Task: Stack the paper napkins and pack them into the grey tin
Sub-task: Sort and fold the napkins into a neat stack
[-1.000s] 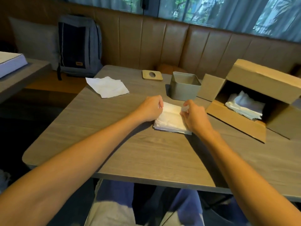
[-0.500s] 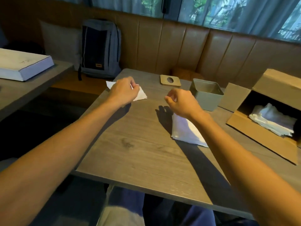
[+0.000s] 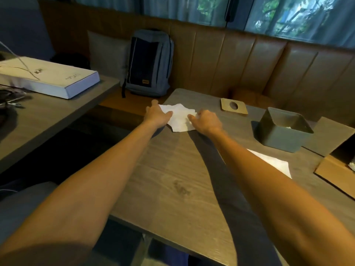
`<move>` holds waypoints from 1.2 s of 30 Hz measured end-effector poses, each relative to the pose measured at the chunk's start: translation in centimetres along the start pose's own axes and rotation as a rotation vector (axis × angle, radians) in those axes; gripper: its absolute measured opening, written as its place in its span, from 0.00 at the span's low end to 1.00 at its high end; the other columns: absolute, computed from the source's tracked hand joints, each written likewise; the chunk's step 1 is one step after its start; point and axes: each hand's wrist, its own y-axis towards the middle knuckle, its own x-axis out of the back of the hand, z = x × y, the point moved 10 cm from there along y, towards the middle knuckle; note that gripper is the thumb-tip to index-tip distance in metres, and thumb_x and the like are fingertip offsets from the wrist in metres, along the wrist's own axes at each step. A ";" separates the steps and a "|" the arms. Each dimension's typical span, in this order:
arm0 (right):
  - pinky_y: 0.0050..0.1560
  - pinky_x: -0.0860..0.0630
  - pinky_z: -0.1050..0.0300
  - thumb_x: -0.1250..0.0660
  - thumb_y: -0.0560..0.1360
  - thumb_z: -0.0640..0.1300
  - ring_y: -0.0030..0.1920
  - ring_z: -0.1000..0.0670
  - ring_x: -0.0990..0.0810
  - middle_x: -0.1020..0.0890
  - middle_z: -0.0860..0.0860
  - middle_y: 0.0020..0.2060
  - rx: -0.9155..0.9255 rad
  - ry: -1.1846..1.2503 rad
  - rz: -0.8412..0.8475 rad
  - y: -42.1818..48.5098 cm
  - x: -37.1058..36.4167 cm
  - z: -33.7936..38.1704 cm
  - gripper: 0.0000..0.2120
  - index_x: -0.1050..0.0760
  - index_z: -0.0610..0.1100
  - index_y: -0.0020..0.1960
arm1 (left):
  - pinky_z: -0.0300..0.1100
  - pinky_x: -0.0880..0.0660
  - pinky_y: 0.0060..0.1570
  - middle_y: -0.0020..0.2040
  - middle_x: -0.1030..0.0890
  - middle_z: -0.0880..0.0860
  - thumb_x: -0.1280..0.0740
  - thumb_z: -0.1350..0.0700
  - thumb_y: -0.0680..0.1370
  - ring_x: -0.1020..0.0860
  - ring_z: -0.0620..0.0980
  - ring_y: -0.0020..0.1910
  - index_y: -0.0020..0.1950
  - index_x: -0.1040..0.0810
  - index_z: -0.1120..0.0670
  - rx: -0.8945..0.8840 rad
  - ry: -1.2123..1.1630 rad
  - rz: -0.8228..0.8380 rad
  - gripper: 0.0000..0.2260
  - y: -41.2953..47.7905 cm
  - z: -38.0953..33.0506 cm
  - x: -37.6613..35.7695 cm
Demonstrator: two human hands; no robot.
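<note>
A loose pile of white paper napkins (image 3: 180, 117) lies at the far left corner of the wooden table (image 3: 172, 179). My left hand (image 3: 157, 115) rests on its left edge with the thumb on top. My right hand (image 3: 206, 121) pinches its right edge. A second flat stack of napkins (image 3: 276, 163) lies nearer, partly hidden by my right forearm. The grey tin (image 3: 282, 130) stands open to the right of it, with a bit of white showing inside.
A wooden lid with a round hole (image 3: 233, 106) lies behind the tin. A cardboard box (image 3: 338, 169) sits at the right edge. A grey backpack (image 3: 149, 63) leans on the bench. A white flat box (image 3: 48, 76) lies on the neighbouring table.
Both hands left the flat stack near the tin and reached to the loose napkins at the far left corner. The right hand has now joined the left one there.
</note>
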 end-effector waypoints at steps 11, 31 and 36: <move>0.54 0.19 0.46 0.32 0.78 0.50 0.51 0.45 0.18 0.17 0.46 0.51 -0.017 0.013 -0.083 1.6 0.3 0.8 0.12 0.19 0.44 0.57 | 0.44 0.26 0.55 0.66 0.23 0.56 0.33 0.62 0.80 0.24 0.56 0.64 0.70 0.27 0.58 -0.110 -0.244 -0.104 0.18 0.6 -0.1 0.5; 0.44 0.17 0.58 0.25 0.75 0.44 0.49 0.47 0.18 0.21 0.49 0.54 -0.041 0.492 -0.218 -12.8 14.6 -11.4 0.24 0.30 0.46 0.67 | 0.43 0.20 0.50 0.62 0.19 0.50 0.35 0.54 0.83 0.20 0.49 0.57 0.69 0.24 0.54 -0.325 -0.343 0.450 0.15 -12.1 -13.2 -9.0; 0.43 0.17 0.56 0.26 0.75 0.46 0.45 0.50 0.20 0.21 0.50 0.51 -0.190 0.349 -0.224 -17.8 13.7 -18.2 0.17 0.26 0.50 0.62 | 0.45 0.20 0.51 0.65 0.25 0.48 0.32 0.54 0.81 0.23 0.52 0.61 0.73 0.33 0.48 -0.452 -0.150 0.552 0.22 -16.8 -13.0 -15.2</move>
